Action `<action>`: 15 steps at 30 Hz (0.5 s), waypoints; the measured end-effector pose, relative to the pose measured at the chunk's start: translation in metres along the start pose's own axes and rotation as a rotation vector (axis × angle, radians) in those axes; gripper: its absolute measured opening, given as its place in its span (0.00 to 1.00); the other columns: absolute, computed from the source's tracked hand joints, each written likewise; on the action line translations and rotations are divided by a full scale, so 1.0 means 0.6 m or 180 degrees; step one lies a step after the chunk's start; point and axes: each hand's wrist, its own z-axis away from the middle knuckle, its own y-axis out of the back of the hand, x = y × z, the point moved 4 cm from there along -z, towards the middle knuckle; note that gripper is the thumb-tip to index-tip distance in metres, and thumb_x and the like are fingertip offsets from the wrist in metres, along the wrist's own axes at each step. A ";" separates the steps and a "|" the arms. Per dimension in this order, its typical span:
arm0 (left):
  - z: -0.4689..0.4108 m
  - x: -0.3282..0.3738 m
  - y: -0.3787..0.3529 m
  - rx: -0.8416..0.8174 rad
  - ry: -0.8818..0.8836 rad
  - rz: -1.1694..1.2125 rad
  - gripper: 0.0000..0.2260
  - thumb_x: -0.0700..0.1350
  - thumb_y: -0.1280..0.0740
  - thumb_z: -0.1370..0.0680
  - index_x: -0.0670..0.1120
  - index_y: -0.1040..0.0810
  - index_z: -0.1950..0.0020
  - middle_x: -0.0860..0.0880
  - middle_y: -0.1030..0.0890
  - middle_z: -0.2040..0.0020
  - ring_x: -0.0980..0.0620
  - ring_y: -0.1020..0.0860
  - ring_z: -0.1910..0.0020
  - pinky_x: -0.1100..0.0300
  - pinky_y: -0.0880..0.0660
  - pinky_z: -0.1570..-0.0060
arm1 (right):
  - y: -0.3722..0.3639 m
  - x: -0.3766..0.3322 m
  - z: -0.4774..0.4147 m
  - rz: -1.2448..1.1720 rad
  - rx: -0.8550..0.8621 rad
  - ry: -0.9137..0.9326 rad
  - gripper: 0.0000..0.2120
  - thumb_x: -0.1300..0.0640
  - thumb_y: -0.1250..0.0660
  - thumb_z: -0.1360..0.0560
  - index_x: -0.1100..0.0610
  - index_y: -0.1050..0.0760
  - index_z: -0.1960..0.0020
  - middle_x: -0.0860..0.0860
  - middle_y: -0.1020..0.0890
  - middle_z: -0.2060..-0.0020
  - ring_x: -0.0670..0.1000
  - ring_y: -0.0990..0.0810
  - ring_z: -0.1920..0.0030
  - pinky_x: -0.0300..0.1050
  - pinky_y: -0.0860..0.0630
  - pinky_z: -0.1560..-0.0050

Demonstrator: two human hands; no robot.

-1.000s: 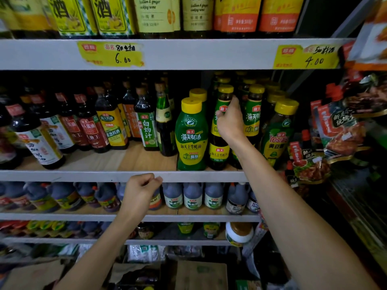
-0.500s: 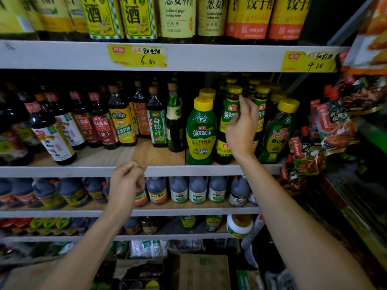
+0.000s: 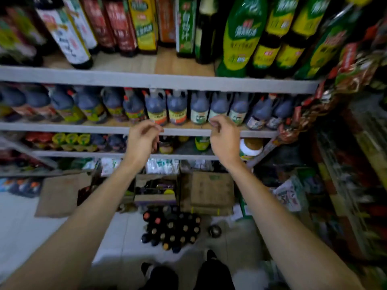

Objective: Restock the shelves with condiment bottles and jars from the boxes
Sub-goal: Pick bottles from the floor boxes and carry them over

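Both hands hang in front of the middle shelf edge (image 3: 83, 127), holding nothing. My left hand (image 3: 142, 141) has loosely curled fingers. My right hand (image 3: 225, 141) is the same, a little to its right. On the floor below stands a cluster of dark bottles (image 3: 171, 229) seen from above by their caps. Behind it sits an open cardboard box (image 3: 156, 191) with bottles inside, and a shut cardboard box (image 3: 211, 191) beside it. The upper shelf (image 3: 159, 81) carries green squeeze bottles (image 3: 240, 38) and dark sauce bottles (image 3: 69, 36).
Dark jugs (image 3: 178, 107) line the middle shelf. Lower shelves hold jars, a white-lidded jar (image 3: 250, 148) and white packets (image 3: 162, 165). Flat cardboard (image 3: 60, 195) lies on the white floor at left. Hanging snack packets (image 3: 343, 76) and a rack crowd the right side. My dark shoes (image 3: 211, 255) show at the bottom.
My right hand has let go of the yellow-capped bottle on the upper shelf and dropped beside the left. The view has tilted down towards the floor, the boxes and the bottles there.
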 end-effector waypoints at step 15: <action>0.236 -0.231 -0.007 0.1158 0.0485 -0.0013 0.10 0.40 0.36 0.23 0.39 0.26 0.63 0.53 0.31 0.76 0.53 0.35 0.76 0.62 0.38 0.74 | -0.221 0.128 0.169 -0.0098 -0.2106 0.0531 0.12 0.66 0.38 0.23 0.58 0.21 0.43 0.54 0.18 0.58 0.54 0.22 0.63 0.51 0.26 0.65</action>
